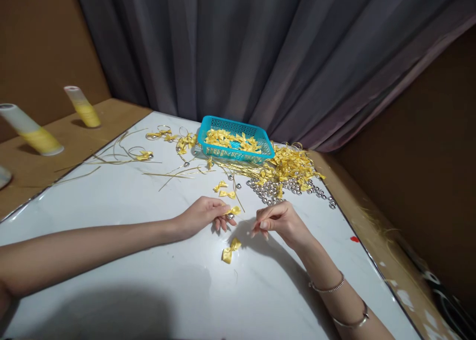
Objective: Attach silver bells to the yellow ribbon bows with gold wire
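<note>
My left hand (208, 214) pinches a yellow ribbon bow (234, 210) between thumb and fingers. A small silver bead (230, 216) shows just under that bow, against the fingers. To the right, with a gap between the two, my right hand (280, 221) hovers over the white tabletop (178, 285), its thumb and fingers pressed together. Whatever lies in that pinch, if anything, is too small to make out. Below the hands a larger-looking yellow bow (231, 251) rests on the table. Two more bows, one of them a flat bow (227, 194), lie just beyond my left hand.
A blue plastic basket (238, 155) at the back holds many yellow bows. Beside it lie a heap of bows (292, 164) and scattered silver beads (269, 193). Gold wires (171, 175) spread leftward. Two ribbon spools, including the nearer spool (40, 139), stand at the left; a curtain (230, 47) hangs behind.
</note>
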Demonstrator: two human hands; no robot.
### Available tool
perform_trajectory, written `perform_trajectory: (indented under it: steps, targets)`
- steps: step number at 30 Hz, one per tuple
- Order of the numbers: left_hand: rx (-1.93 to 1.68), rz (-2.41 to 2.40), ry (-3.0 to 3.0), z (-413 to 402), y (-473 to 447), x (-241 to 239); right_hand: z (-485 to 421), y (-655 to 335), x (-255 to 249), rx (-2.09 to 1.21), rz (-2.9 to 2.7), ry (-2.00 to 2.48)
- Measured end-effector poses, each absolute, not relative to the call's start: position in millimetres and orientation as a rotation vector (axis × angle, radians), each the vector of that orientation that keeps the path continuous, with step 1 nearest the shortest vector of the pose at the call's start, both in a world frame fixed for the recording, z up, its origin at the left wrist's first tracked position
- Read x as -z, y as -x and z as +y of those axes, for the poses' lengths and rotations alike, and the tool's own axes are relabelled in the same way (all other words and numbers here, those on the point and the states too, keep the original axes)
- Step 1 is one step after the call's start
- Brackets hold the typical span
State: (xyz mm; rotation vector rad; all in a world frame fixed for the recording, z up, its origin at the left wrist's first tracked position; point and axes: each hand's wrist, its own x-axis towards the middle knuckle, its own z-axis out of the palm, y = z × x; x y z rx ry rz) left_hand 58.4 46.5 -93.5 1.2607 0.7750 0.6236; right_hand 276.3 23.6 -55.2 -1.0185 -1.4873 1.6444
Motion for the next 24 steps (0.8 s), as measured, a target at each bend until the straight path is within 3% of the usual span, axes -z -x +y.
perform_trajectory:
  steps: [8,10,13,15,24]
  targets:
    - [-0.548,0.803,-1.369,43.8,-58.6,94.7,34.0,-277.9,57.5,-1.607,-1.472,1.286]
    - [-0.537,0.827,-1.471,40.2,-58.2,93.1,38.7,-276.4,64.6,-1.324,-1.71,1.437]
    - [-0.586,0.844,-1.719,36.1,-57.1,90.4,49.4,-269.3,75.0,-0.565,-1.989,1.58]
    - [-0.655,0.849,-1.865,35.7,-56.9,89.3,60.8,-261.2,78.3,-0.321,-2.031,1.577]
    - [-0.786,0.817,-1.977,39.6,-58.9,94.2,136.7,-219.3,84.7,-0.223,-2.256,1.582]
